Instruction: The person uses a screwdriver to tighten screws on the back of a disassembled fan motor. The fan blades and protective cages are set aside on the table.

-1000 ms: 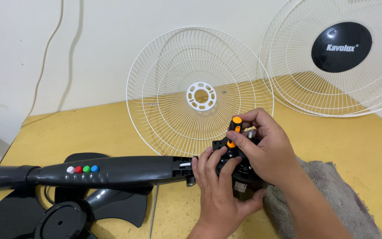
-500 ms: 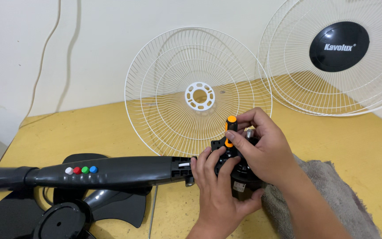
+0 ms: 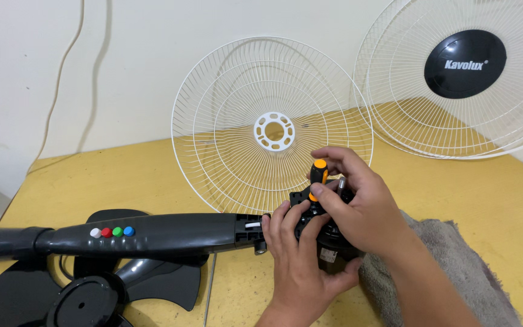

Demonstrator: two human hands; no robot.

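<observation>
My right hand (image 3: 361, 206) grips a small screwdriver with an orange and black handle (image 3: 318, 172), held upright over the black fan motor (image 3: 328, 242). My left hand (image 3: 301, 260) wraps around the motor from below and steadies it. The motor joins a long black fan neck (image 3: 152, 235) with white, red, green and blue buttons (image 3: 112, 232). The screwdriver's tip is hidden by my fingers.
A white rear fan grille (image 3: 273, 121) leans on the wall behind my hands. A front grille with a black centre cap (image 3: 455, 79) leans at the right. Black fan blades (image 3: 122, 284) lie at lower left, a grey towel (image 3: 443, 272) at lower right, on a yellow table (image 3: 492, 200).
My hands and the screwdriver have barely shifted; my right hand's fingers have moved slightly on the handle.
</observation>
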